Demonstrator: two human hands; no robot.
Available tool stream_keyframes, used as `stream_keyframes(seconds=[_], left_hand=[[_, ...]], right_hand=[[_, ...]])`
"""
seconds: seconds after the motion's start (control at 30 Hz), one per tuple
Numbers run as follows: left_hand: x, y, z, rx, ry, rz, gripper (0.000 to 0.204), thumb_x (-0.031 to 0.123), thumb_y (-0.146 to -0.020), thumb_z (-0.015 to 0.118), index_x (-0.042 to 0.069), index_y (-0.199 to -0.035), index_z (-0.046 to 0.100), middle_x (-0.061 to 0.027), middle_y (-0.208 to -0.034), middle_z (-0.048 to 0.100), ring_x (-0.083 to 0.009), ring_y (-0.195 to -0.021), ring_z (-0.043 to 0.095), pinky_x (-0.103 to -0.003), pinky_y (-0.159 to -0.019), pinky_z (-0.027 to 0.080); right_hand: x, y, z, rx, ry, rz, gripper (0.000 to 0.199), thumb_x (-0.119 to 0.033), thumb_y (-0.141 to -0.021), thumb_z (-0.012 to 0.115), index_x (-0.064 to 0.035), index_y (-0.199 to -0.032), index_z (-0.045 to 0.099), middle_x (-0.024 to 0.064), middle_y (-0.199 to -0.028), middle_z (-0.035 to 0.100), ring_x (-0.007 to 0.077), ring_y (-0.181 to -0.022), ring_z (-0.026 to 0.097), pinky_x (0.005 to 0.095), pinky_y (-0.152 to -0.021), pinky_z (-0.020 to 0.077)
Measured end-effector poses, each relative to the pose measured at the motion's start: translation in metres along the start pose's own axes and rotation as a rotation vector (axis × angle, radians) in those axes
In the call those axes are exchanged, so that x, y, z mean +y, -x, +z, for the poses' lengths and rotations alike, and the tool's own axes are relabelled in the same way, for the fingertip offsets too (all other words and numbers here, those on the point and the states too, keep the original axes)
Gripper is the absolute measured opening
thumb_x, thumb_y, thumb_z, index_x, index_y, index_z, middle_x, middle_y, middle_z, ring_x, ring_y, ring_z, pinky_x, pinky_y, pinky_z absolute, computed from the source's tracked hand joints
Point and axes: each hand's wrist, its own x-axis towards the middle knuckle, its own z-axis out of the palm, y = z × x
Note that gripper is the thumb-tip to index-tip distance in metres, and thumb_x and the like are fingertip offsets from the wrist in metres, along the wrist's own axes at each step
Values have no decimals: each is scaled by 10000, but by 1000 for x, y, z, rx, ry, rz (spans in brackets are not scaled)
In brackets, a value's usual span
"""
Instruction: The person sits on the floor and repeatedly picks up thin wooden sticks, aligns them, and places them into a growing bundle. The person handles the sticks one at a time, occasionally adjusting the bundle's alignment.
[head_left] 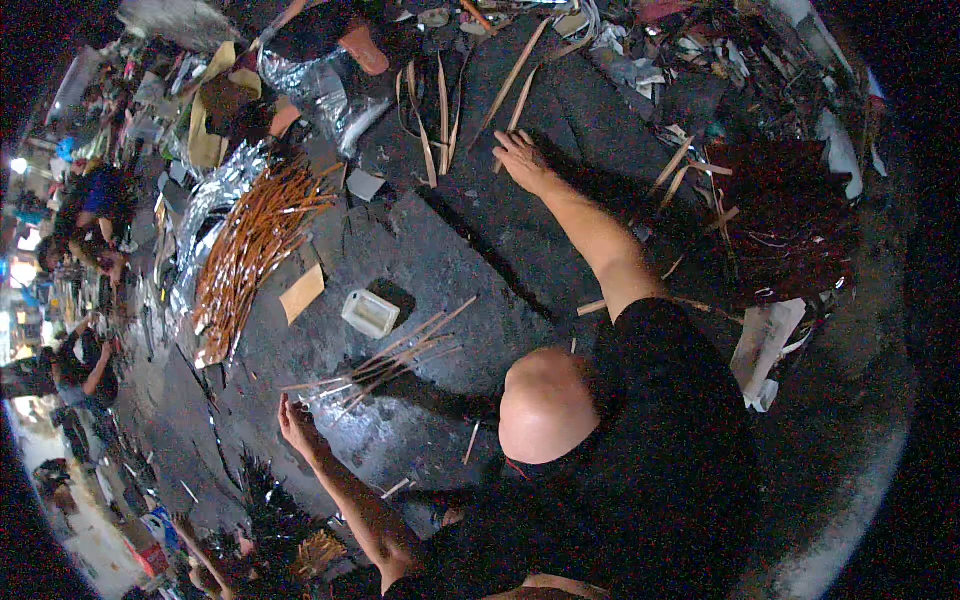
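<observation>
Overhead view of a dark stone floor (450,270) on which thin cane work is laid out. The left hand (296,420) is seen low at the near left, its fingers spread and lightly curled, resting beside the near ends of a loose fan of thin sticks (395,360); nothing is seen gripped in it. The right hand (522,160) is stretched to the far side, fingers extended flat over the ends of pale flat strips (520,80); whether a strip is pinched cannot be told. A large bundle of reddish-brown sticks (255,245) lies to the left on crinkled silver foil (205,215), well apart from both hands. A small white box (370,313) and a tan card (302,293) sit between bundle and fan. The sticks are judged light, slender, springy and easily snapped; they are best taken several at once near the middle or by gathered ends. The strips are judged limp and best lifted by one end.
</observation>
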Motion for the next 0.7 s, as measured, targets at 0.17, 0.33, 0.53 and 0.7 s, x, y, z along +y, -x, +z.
stream_keyframes(seconds=[0.17, 0.33, 0.53, 0.7], left_hand=[[67, 35, 108, -72, -104, 70, 359, 201, -927, 549, 31, -1241, 524, 18, -808, 529, -66, -718, 466, -206, -667, 388], [120, 82, 197, -391, -229, 88, 291, 160, -930, 535, 35, -1190, 573, -45, -1008, 617, -113, -880, 566, -258, -801, 458], [168, 114, 283, -610, 175, 2, 353, 176, -926, 569, -18, -1219, 531, -60, -975, 621, -119, -869, 568, -261, -789, 459], [186, 116, 257, -431, 97, 65, 304, 175, -911, 598, -33, -1132, 583, -26, -835, 643, -86, -756, 556, -231, -712, 459]], right_hand=[[18, 8, -44, -20, 277, -314, 189, -116, -898, 492, -104, -1072, 564, 96, -1194, 538, 262, -1217, 445, 516, -1092, 186], [-121, 40, -133, 58, -290, -289, 92, -150, -906, 529, -74, -952, 554, 63, -885, 611, 259, -949, 585, 471, -1003, 305], [-248, 89, -198, -251, -818, -370, 201, -144, -922, 544, -27, -1085, 544, 106, -893, 639, 219, -839, 640, 332, -730, 491], [-299, 105, -199, -229, -810, -377, 258, -75, -821, 656, -28, -1054, 556, 107, -883, 652, 230, -818, 665, 327, -698, 510]])
